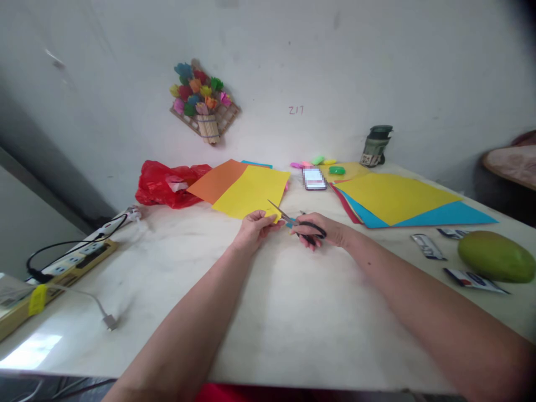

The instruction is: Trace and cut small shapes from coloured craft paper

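Observation:
Near the middle of the table, my left hand (252, 230) pinches a small piece of yellow paper (274, 212) between thumb and fingers. My right hand (320, 228) is wrapped around the black handles of a pair of scissors (288, 218). The scissor blades point left and lie at the small yellow piece; whether they are cutting into it I cannot tell. Just behind my hands lies a yellow sheet (253, 190), overlapping an orange sheet (220, 181). A bit of blue paper (290, 222) shows between my two hands.
A phone (314, 178), highlighters (336, 170) and a bottle (377, 146) stand or lie along the back. Coloured sheets (402, 195) are stacked at right, near a green mango (496, 257) and small packets (427, 247). At left are a red plastic bag (157, 184) and a power strip (73, 261).

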Action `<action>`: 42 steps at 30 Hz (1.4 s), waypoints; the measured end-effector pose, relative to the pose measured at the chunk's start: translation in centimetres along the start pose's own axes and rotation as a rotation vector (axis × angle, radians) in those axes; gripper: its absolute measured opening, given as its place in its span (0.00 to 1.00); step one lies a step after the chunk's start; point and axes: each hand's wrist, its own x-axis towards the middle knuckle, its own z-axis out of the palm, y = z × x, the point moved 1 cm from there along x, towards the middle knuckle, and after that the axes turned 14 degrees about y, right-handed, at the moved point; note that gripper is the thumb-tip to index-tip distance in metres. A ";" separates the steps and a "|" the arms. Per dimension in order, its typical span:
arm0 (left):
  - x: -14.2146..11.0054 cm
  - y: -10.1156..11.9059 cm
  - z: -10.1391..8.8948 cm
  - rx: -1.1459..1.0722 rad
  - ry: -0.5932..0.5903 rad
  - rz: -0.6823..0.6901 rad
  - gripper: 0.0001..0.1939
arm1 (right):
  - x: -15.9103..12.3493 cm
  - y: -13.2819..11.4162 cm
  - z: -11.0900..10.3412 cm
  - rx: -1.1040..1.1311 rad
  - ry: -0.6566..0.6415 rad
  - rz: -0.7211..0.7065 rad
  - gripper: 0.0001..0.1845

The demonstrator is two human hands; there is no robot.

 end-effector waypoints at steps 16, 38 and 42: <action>0.2 -0.3 -0.2 0.025 0.004 0.022 0.13 | 0.1 0.1 0.4 -0.006 0.033 0.007 0.16; 0.4 -0.3 -0.3 0.038 0.023 0.033 0.12 | 0.6 0.7 1.3 0.111 0.118 -0.002 0.19; 0.4 -0.3 -0.3 0.029 0.016 0.034 0.12 | 0.5 0.6 1.3 0.099 0.117 -0.002 0.20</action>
